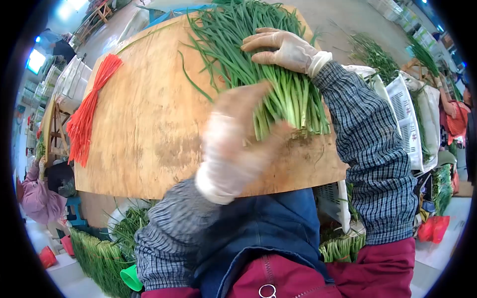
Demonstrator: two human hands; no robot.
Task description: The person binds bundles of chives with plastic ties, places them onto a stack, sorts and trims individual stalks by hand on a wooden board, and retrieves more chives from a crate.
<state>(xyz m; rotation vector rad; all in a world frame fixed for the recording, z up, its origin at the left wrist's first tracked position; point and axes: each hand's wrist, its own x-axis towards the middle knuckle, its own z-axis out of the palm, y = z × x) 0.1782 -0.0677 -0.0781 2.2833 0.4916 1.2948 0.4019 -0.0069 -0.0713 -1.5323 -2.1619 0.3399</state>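
A pile of long green stalks with pale green ends (293, 99) lies on the wooden board (144, 119), its leaves toward the back. My right hand (280, 48), in a thin whitish glove, rests flat on top of the stalks with its fingers spread. My left hand (243, 131), also gloved and blurred by motion, is beside the pale stalk ends at their left, its thumb and fingers apart. A bundle of red ties (94, 107) lies at the board's left edge.
White crates (405, 116) with greens stand at the right. Bundled greens (99, 258) lie on the floor at lower left, others below the board at lower right. A person in pink (42, 193) is at far left, another person in orange (454, 116) at far right.
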